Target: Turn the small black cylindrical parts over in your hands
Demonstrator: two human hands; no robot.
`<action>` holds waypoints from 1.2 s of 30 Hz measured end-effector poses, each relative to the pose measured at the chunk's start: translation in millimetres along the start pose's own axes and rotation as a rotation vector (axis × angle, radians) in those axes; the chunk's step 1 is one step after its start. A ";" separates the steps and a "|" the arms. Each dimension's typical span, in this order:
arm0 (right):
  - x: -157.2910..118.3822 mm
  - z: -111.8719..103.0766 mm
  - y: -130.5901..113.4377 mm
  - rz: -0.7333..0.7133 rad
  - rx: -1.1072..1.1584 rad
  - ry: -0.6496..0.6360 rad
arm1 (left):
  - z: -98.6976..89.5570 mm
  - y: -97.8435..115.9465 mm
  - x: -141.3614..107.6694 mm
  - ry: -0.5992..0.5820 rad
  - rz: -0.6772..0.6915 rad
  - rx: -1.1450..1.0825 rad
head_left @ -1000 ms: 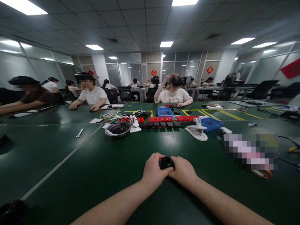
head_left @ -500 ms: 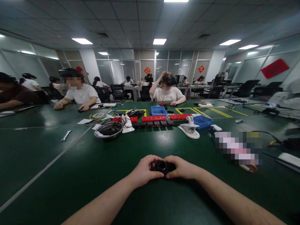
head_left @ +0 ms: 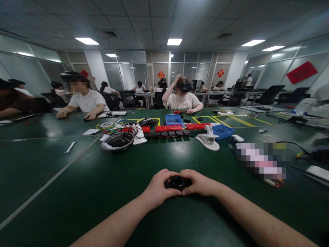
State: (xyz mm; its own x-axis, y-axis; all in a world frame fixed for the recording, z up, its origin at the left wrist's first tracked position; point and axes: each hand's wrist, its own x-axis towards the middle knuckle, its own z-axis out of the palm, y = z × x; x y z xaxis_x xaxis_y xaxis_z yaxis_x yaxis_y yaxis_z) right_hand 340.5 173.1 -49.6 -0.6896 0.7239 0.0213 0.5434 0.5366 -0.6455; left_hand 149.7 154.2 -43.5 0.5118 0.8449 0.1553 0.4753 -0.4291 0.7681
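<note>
Near the front middle of the green table, a small black object with a round, ring-shaped opening [head_left: 178, 183] is held between both hands; its exact kind does not show. My left hand [head_left: 159, 186] grips it from the left, fingers curled over the far side and thumb along the near side. From the other side my right hand [head_left: 197, 183] wraps it in the same way. The two thumb tips nearly meet in front of it. Most of its left and right ends is covered by my fingers.
Across the green table [head_left: 123, 175] lie a metal bowl [head_left: 106, 148] with black items, red socket strips [head_left: 168, 128], blue bins [head_left: 223, 133], a white clamp base [head_left: 208, 140] and a wrench [head_left: 70, 147]. A blurred-out item [head_left: 259, 163] lies right. Co-workers [head_left: 183, 97] sit opposite.
My view has tilted and shifted slightly. Both hands keep the same hold on the black object, at nearly the same place.
</note>
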 end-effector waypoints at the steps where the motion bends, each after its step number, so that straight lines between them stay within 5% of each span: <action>1: 0.0 0.9 0.4 0.011 0.010 0.004 | 0.9 0.4 -0.5 0.007 -0.006 0.000; 15: 6.0 31.0 -26.1 0.362 -0.396 0.295 | 22.1 1.5 -6.6 0.292 -0.178 0.082; 20: 7.8 36.7 -27.3 0.316 -0.431 0.388 | 19.5 -1.2 -3.9 0.285 -0.148 0.028; 23: 4.1 26.6 -21.8 0.143 -0.195 0.312 | 11.8 -3.7 -3.7 0.180 -0.069 -0.024; 27: -2.6 6.6 -17.5 0.020 0.082 0.057 | -0.7 -4.7 -4.6 0.009 -0.005 -0.061; 36: 0.5 2.6 -7.7 -0.006 0.052 -0.014 | -2.7 -4.2 -3.8 -0.009 0.035 -0.025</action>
State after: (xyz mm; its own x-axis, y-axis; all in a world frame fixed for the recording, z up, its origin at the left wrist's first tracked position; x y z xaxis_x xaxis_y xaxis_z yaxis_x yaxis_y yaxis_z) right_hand 334.7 168.2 -46.5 -0.6994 0.7145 0.0151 0.5141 0.5177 -0.6839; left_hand 143.9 153.6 -45.7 0.5344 0.8266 0.1762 0.4391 -0.4496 0.7779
